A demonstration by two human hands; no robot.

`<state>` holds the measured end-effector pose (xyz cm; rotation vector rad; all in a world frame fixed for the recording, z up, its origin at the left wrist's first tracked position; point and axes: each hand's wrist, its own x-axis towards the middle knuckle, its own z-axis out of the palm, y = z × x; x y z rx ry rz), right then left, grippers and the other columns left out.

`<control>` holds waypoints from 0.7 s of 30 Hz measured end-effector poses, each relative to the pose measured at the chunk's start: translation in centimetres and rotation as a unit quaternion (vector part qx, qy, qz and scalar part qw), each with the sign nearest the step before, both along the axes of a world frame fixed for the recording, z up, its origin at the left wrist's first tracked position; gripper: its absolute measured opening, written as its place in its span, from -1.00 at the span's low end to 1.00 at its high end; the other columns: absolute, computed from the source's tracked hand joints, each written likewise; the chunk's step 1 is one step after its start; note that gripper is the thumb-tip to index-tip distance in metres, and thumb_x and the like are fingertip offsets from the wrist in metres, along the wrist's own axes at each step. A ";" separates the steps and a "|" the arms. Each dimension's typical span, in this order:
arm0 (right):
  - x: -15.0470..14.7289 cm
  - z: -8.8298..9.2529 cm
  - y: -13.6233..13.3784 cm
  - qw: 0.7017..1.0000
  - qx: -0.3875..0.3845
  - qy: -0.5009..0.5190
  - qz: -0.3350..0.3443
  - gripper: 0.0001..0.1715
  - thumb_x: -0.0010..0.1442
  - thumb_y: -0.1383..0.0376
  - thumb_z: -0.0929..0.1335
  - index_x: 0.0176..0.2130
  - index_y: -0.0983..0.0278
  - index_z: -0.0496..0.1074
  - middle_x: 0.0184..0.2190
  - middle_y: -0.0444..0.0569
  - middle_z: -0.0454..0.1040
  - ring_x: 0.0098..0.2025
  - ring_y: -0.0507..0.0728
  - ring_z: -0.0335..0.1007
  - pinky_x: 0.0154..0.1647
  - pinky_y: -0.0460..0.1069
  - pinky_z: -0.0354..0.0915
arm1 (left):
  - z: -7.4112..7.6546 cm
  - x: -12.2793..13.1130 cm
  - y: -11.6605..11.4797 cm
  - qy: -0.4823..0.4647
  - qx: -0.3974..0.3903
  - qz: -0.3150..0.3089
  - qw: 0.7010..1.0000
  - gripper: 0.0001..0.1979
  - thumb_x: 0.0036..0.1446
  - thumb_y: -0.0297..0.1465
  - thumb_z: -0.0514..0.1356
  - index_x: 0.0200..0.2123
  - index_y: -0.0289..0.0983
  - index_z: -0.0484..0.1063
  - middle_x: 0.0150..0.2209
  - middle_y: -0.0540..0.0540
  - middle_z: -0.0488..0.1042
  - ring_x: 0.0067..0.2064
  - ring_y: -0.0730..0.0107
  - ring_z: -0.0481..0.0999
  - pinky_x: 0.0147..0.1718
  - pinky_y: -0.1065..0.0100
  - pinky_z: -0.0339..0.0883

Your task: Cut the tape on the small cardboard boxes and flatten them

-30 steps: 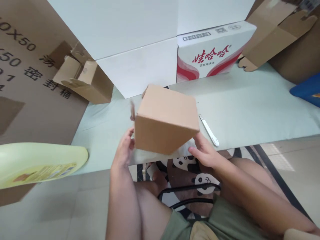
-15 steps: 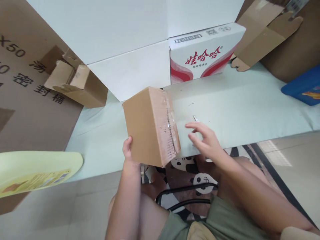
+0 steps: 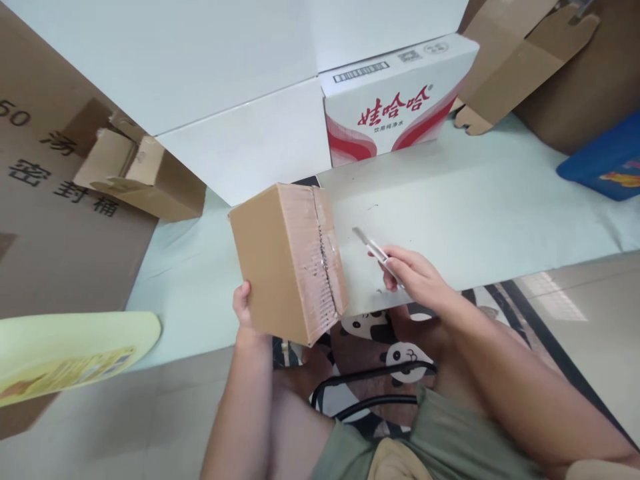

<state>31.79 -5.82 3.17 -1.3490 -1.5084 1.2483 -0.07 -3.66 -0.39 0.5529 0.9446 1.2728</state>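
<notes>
A small brown cardboard box [image 3: 280, 260] is tilted in front of me, its taped seam facing up and to the right. My left hand [image 3: 243, 309] grips the box from below at its near left corner; only the thumb and part of the palm show. My right hand [image 3: 413, 277] is closed round a white utility knife [image 3: 374, 250], whose tip points up and left toward the box's taped side, a short gap away. Both are over the near edge of the pale green table [image 3: 475, 220].
Large white boxes [image 3: 240, 107] and a red-and-white printed carton [image 3: 395, 107] stand at the back. An open small carton [image 3: 135, 173] lies left, flat brown cardboard [image 3: 50, 220] beside it. A yellow-green object [image 3: 70, 350] sits near left, a blue item [image 3: 607, 163] far right.
The box turned so its taped seam faces up, held by the left hand alone. The right hand let go of the box, reached to the table and picked up the white knife.
</notes>
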 end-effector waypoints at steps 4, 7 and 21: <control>-1.4 0.2 -0.9 0.997 0.066 0.018 0.044 -0.57 0.34 0.24 0.17 0.05 0.29 0.46 -0.44 -0.11 0.42 -0.60 -0.03 0.20 -0.56 -0.09 0.20 | -0.2 -0.4 0.0 0.009 -0.017 0.012 1.000 -0.57 -0.11 -0.07 0.32 -0.20 -0.19 0.57 -0.30 -0.07 0.65 -0.30 0.15 0.63 -0.34 0.23 0.54; -2.0 -0.1 -0.8 0.991 0.126 -0.034 0.023 -0.59 0.34 0.27 0.20 0.05 0.26 0.49 -0.39 -0.07 0.48 -0.54 -0.01 0.28 -0.49 -0.08 0.26 | -0.2 -0.6 0.0 0.021 -0.025 0.004 0.999 -0.59 -0.15 -0.09 0.34 -0.25 -0.19 0.57 -0.32 -0.08 0.65 -0.32 0.14 0.63 -0.36 0.23 0.54; -2.1 -0.9 -1.1 0.960 0.257 -0.113 0.028 -0.58 0.38 0.31 0.22 0.12 0.24 0.50 -0.44 -0.09 0.41 -0.46 0.02 0.34 -0.41 -0.09 0.27 | 0.3 0.2 -0.2 0.052 -0.008 0.030 0.998 -0.58 -0.21 -0.11 0.39 -0.27 -0.20 0.57 -0.34 -0.10 0.64 -0.33 0.15 0.62 -0.35 0.22 0.56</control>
